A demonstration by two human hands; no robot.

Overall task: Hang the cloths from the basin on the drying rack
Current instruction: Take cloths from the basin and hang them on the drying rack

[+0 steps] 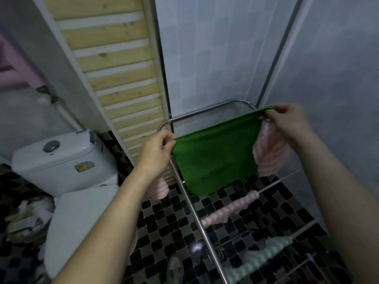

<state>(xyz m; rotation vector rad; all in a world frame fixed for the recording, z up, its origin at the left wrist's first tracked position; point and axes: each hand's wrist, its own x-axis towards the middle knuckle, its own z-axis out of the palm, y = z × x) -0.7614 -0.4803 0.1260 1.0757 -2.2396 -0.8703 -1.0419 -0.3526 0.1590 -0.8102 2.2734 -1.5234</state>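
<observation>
While pinching corners of green cloth (215, 158), left hand (158, 148) and right hand (287, 121), holding taut, likely to drape flat over drying rack (205, 110) below.

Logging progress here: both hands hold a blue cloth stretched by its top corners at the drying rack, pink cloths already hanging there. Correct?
The colour is wrong: the head view shows a green cloth. The left hand and right hand hold it stretched by its top corners at the drying rack, pink cloths already hanging there.
</observation>
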